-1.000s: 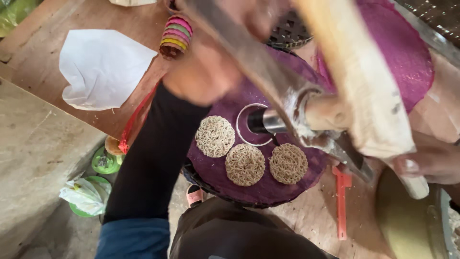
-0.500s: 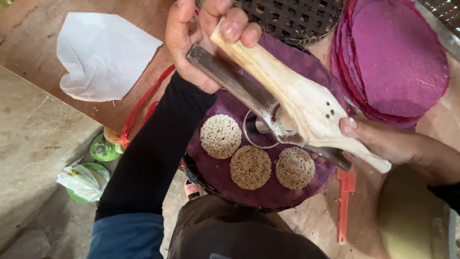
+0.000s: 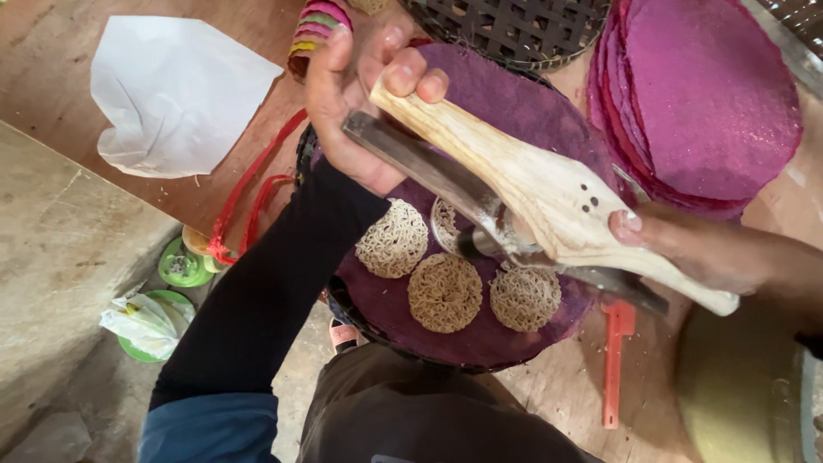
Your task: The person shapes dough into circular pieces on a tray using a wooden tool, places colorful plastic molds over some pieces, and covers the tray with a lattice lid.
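While our left hand [image 3: 364, 103] grips the far handles of the wooden press [image 3: 549, 201], our right hand [image 3: 686, 249] clamps its near end over the purple mat [image 3: 514, 111]. It looks stiff and heavy; 3 soft noodle nests [image 3: 443, 291] lie at 6 o'clock, fragile.

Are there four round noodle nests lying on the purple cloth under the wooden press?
No, only three finished noodle nests lie on the purple cloth, while the wooden press covers a spot where another seems to be forming.

Brown wooden board [image 3: 51, 60] over grey concrete floor [image 3: 60, 257]

Daylight is soft; the board lies up-left of the hands, the floor down-left beyond the sleeve.
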